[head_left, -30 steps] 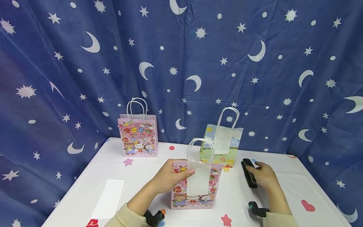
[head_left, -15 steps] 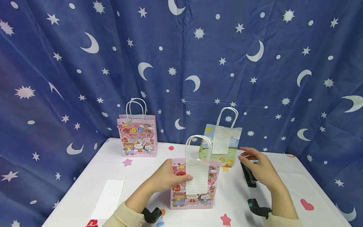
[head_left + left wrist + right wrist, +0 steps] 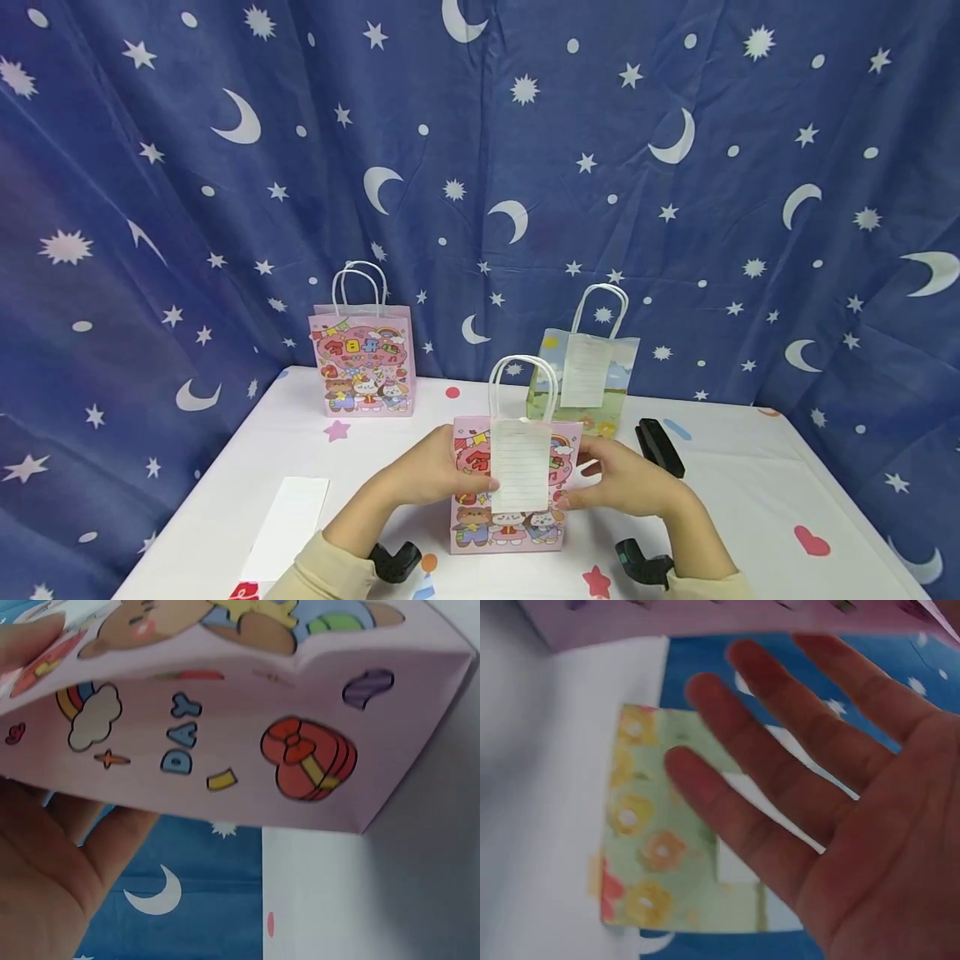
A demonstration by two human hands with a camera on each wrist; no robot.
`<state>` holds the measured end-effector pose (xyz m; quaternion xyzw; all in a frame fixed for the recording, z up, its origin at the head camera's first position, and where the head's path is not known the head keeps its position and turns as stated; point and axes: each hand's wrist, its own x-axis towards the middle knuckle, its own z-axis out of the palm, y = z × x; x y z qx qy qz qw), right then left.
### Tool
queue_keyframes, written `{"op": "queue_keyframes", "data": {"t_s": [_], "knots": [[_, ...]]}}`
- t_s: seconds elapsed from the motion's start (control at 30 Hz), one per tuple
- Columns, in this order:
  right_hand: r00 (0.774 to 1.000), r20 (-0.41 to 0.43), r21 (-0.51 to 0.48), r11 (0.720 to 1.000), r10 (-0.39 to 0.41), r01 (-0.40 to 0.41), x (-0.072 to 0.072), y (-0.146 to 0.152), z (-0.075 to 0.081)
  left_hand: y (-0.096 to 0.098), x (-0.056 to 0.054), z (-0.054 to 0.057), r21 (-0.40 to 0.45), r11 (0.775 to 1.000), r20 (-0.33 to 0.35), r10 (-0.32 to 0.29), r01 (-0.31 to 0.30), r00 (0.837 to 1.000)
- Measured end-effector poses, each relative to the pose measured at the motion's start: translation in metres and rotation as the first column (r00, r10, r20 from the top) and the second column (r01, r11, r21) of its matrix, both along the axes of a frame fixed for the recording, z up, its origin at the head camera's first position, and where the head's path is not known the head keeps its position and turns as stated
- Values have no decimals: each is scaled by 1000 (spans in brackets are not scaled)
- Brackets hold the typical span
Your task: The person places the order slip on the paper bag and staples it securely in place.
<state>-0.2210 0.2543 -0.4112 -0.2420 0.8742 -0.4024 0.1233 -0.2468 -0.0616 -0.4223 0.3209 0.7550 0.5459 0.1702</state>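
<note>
A pink paper gift bag (image 3: 471, 533) printed with cartoon animals stands upright at the front middle of the table. A lined white card (image 3: 519, 471) hangs on its front, just below the white handles. My left hand (image 3: 426, 468) grips the bag's left side, thumb on the front and fingers behind, as the left wrist view of the bag (image 3: 247, 765) also shows. My right hand (image 3: 633, 479) is at the bag's right side, thumb by the front. In the right wrist view the right hand's fingers (image 3: 757, 776) are extended and spread. A black stapler (image 3: 660, 447) lies right of it.
Behind stands a green-and-blue gift bag (image 3: 547, 392) with a lined card on its front. Another pink gift bag (image 3: 367, 358) stands at the back left. A white card (image 3: 288, 525) lies at the front left. A starry blue curtain (image 3: 480, 167) hangs behind the table.
My right hand has let go of the stapler, lifted off it and moved left to the pink gift bag's right side. The left hand keeps its grip, its thumb slightly lower.
</note>
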Motion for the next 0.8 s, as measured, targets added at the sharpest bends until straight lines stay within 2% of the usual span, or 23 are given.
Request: {"op": "queue_keyframes", "data": {"t_s": [0.2, 0.4, 0.6, 0.8], "knots": [[998, 56, 58, 998, 29, -32, -1, -10, -9, -5, 0, -2, -81, 996, -2, -34, 33, 999], [998, 41, 63, 997, 43, -45, -1, -13, -8, -10, -2, -3, -165, 983, -14, -81, 78, 997], [1000, 16, 45, 999, 9, -10, -5, -16, -15, -18, -7, -1, -244, 970, -88, -24, 1, 996], [996, -54, -50, 997, -69, 66, -12, -28, -29, -30, -16, 0, -260, 956, -135, 106, -139, 985]]}}
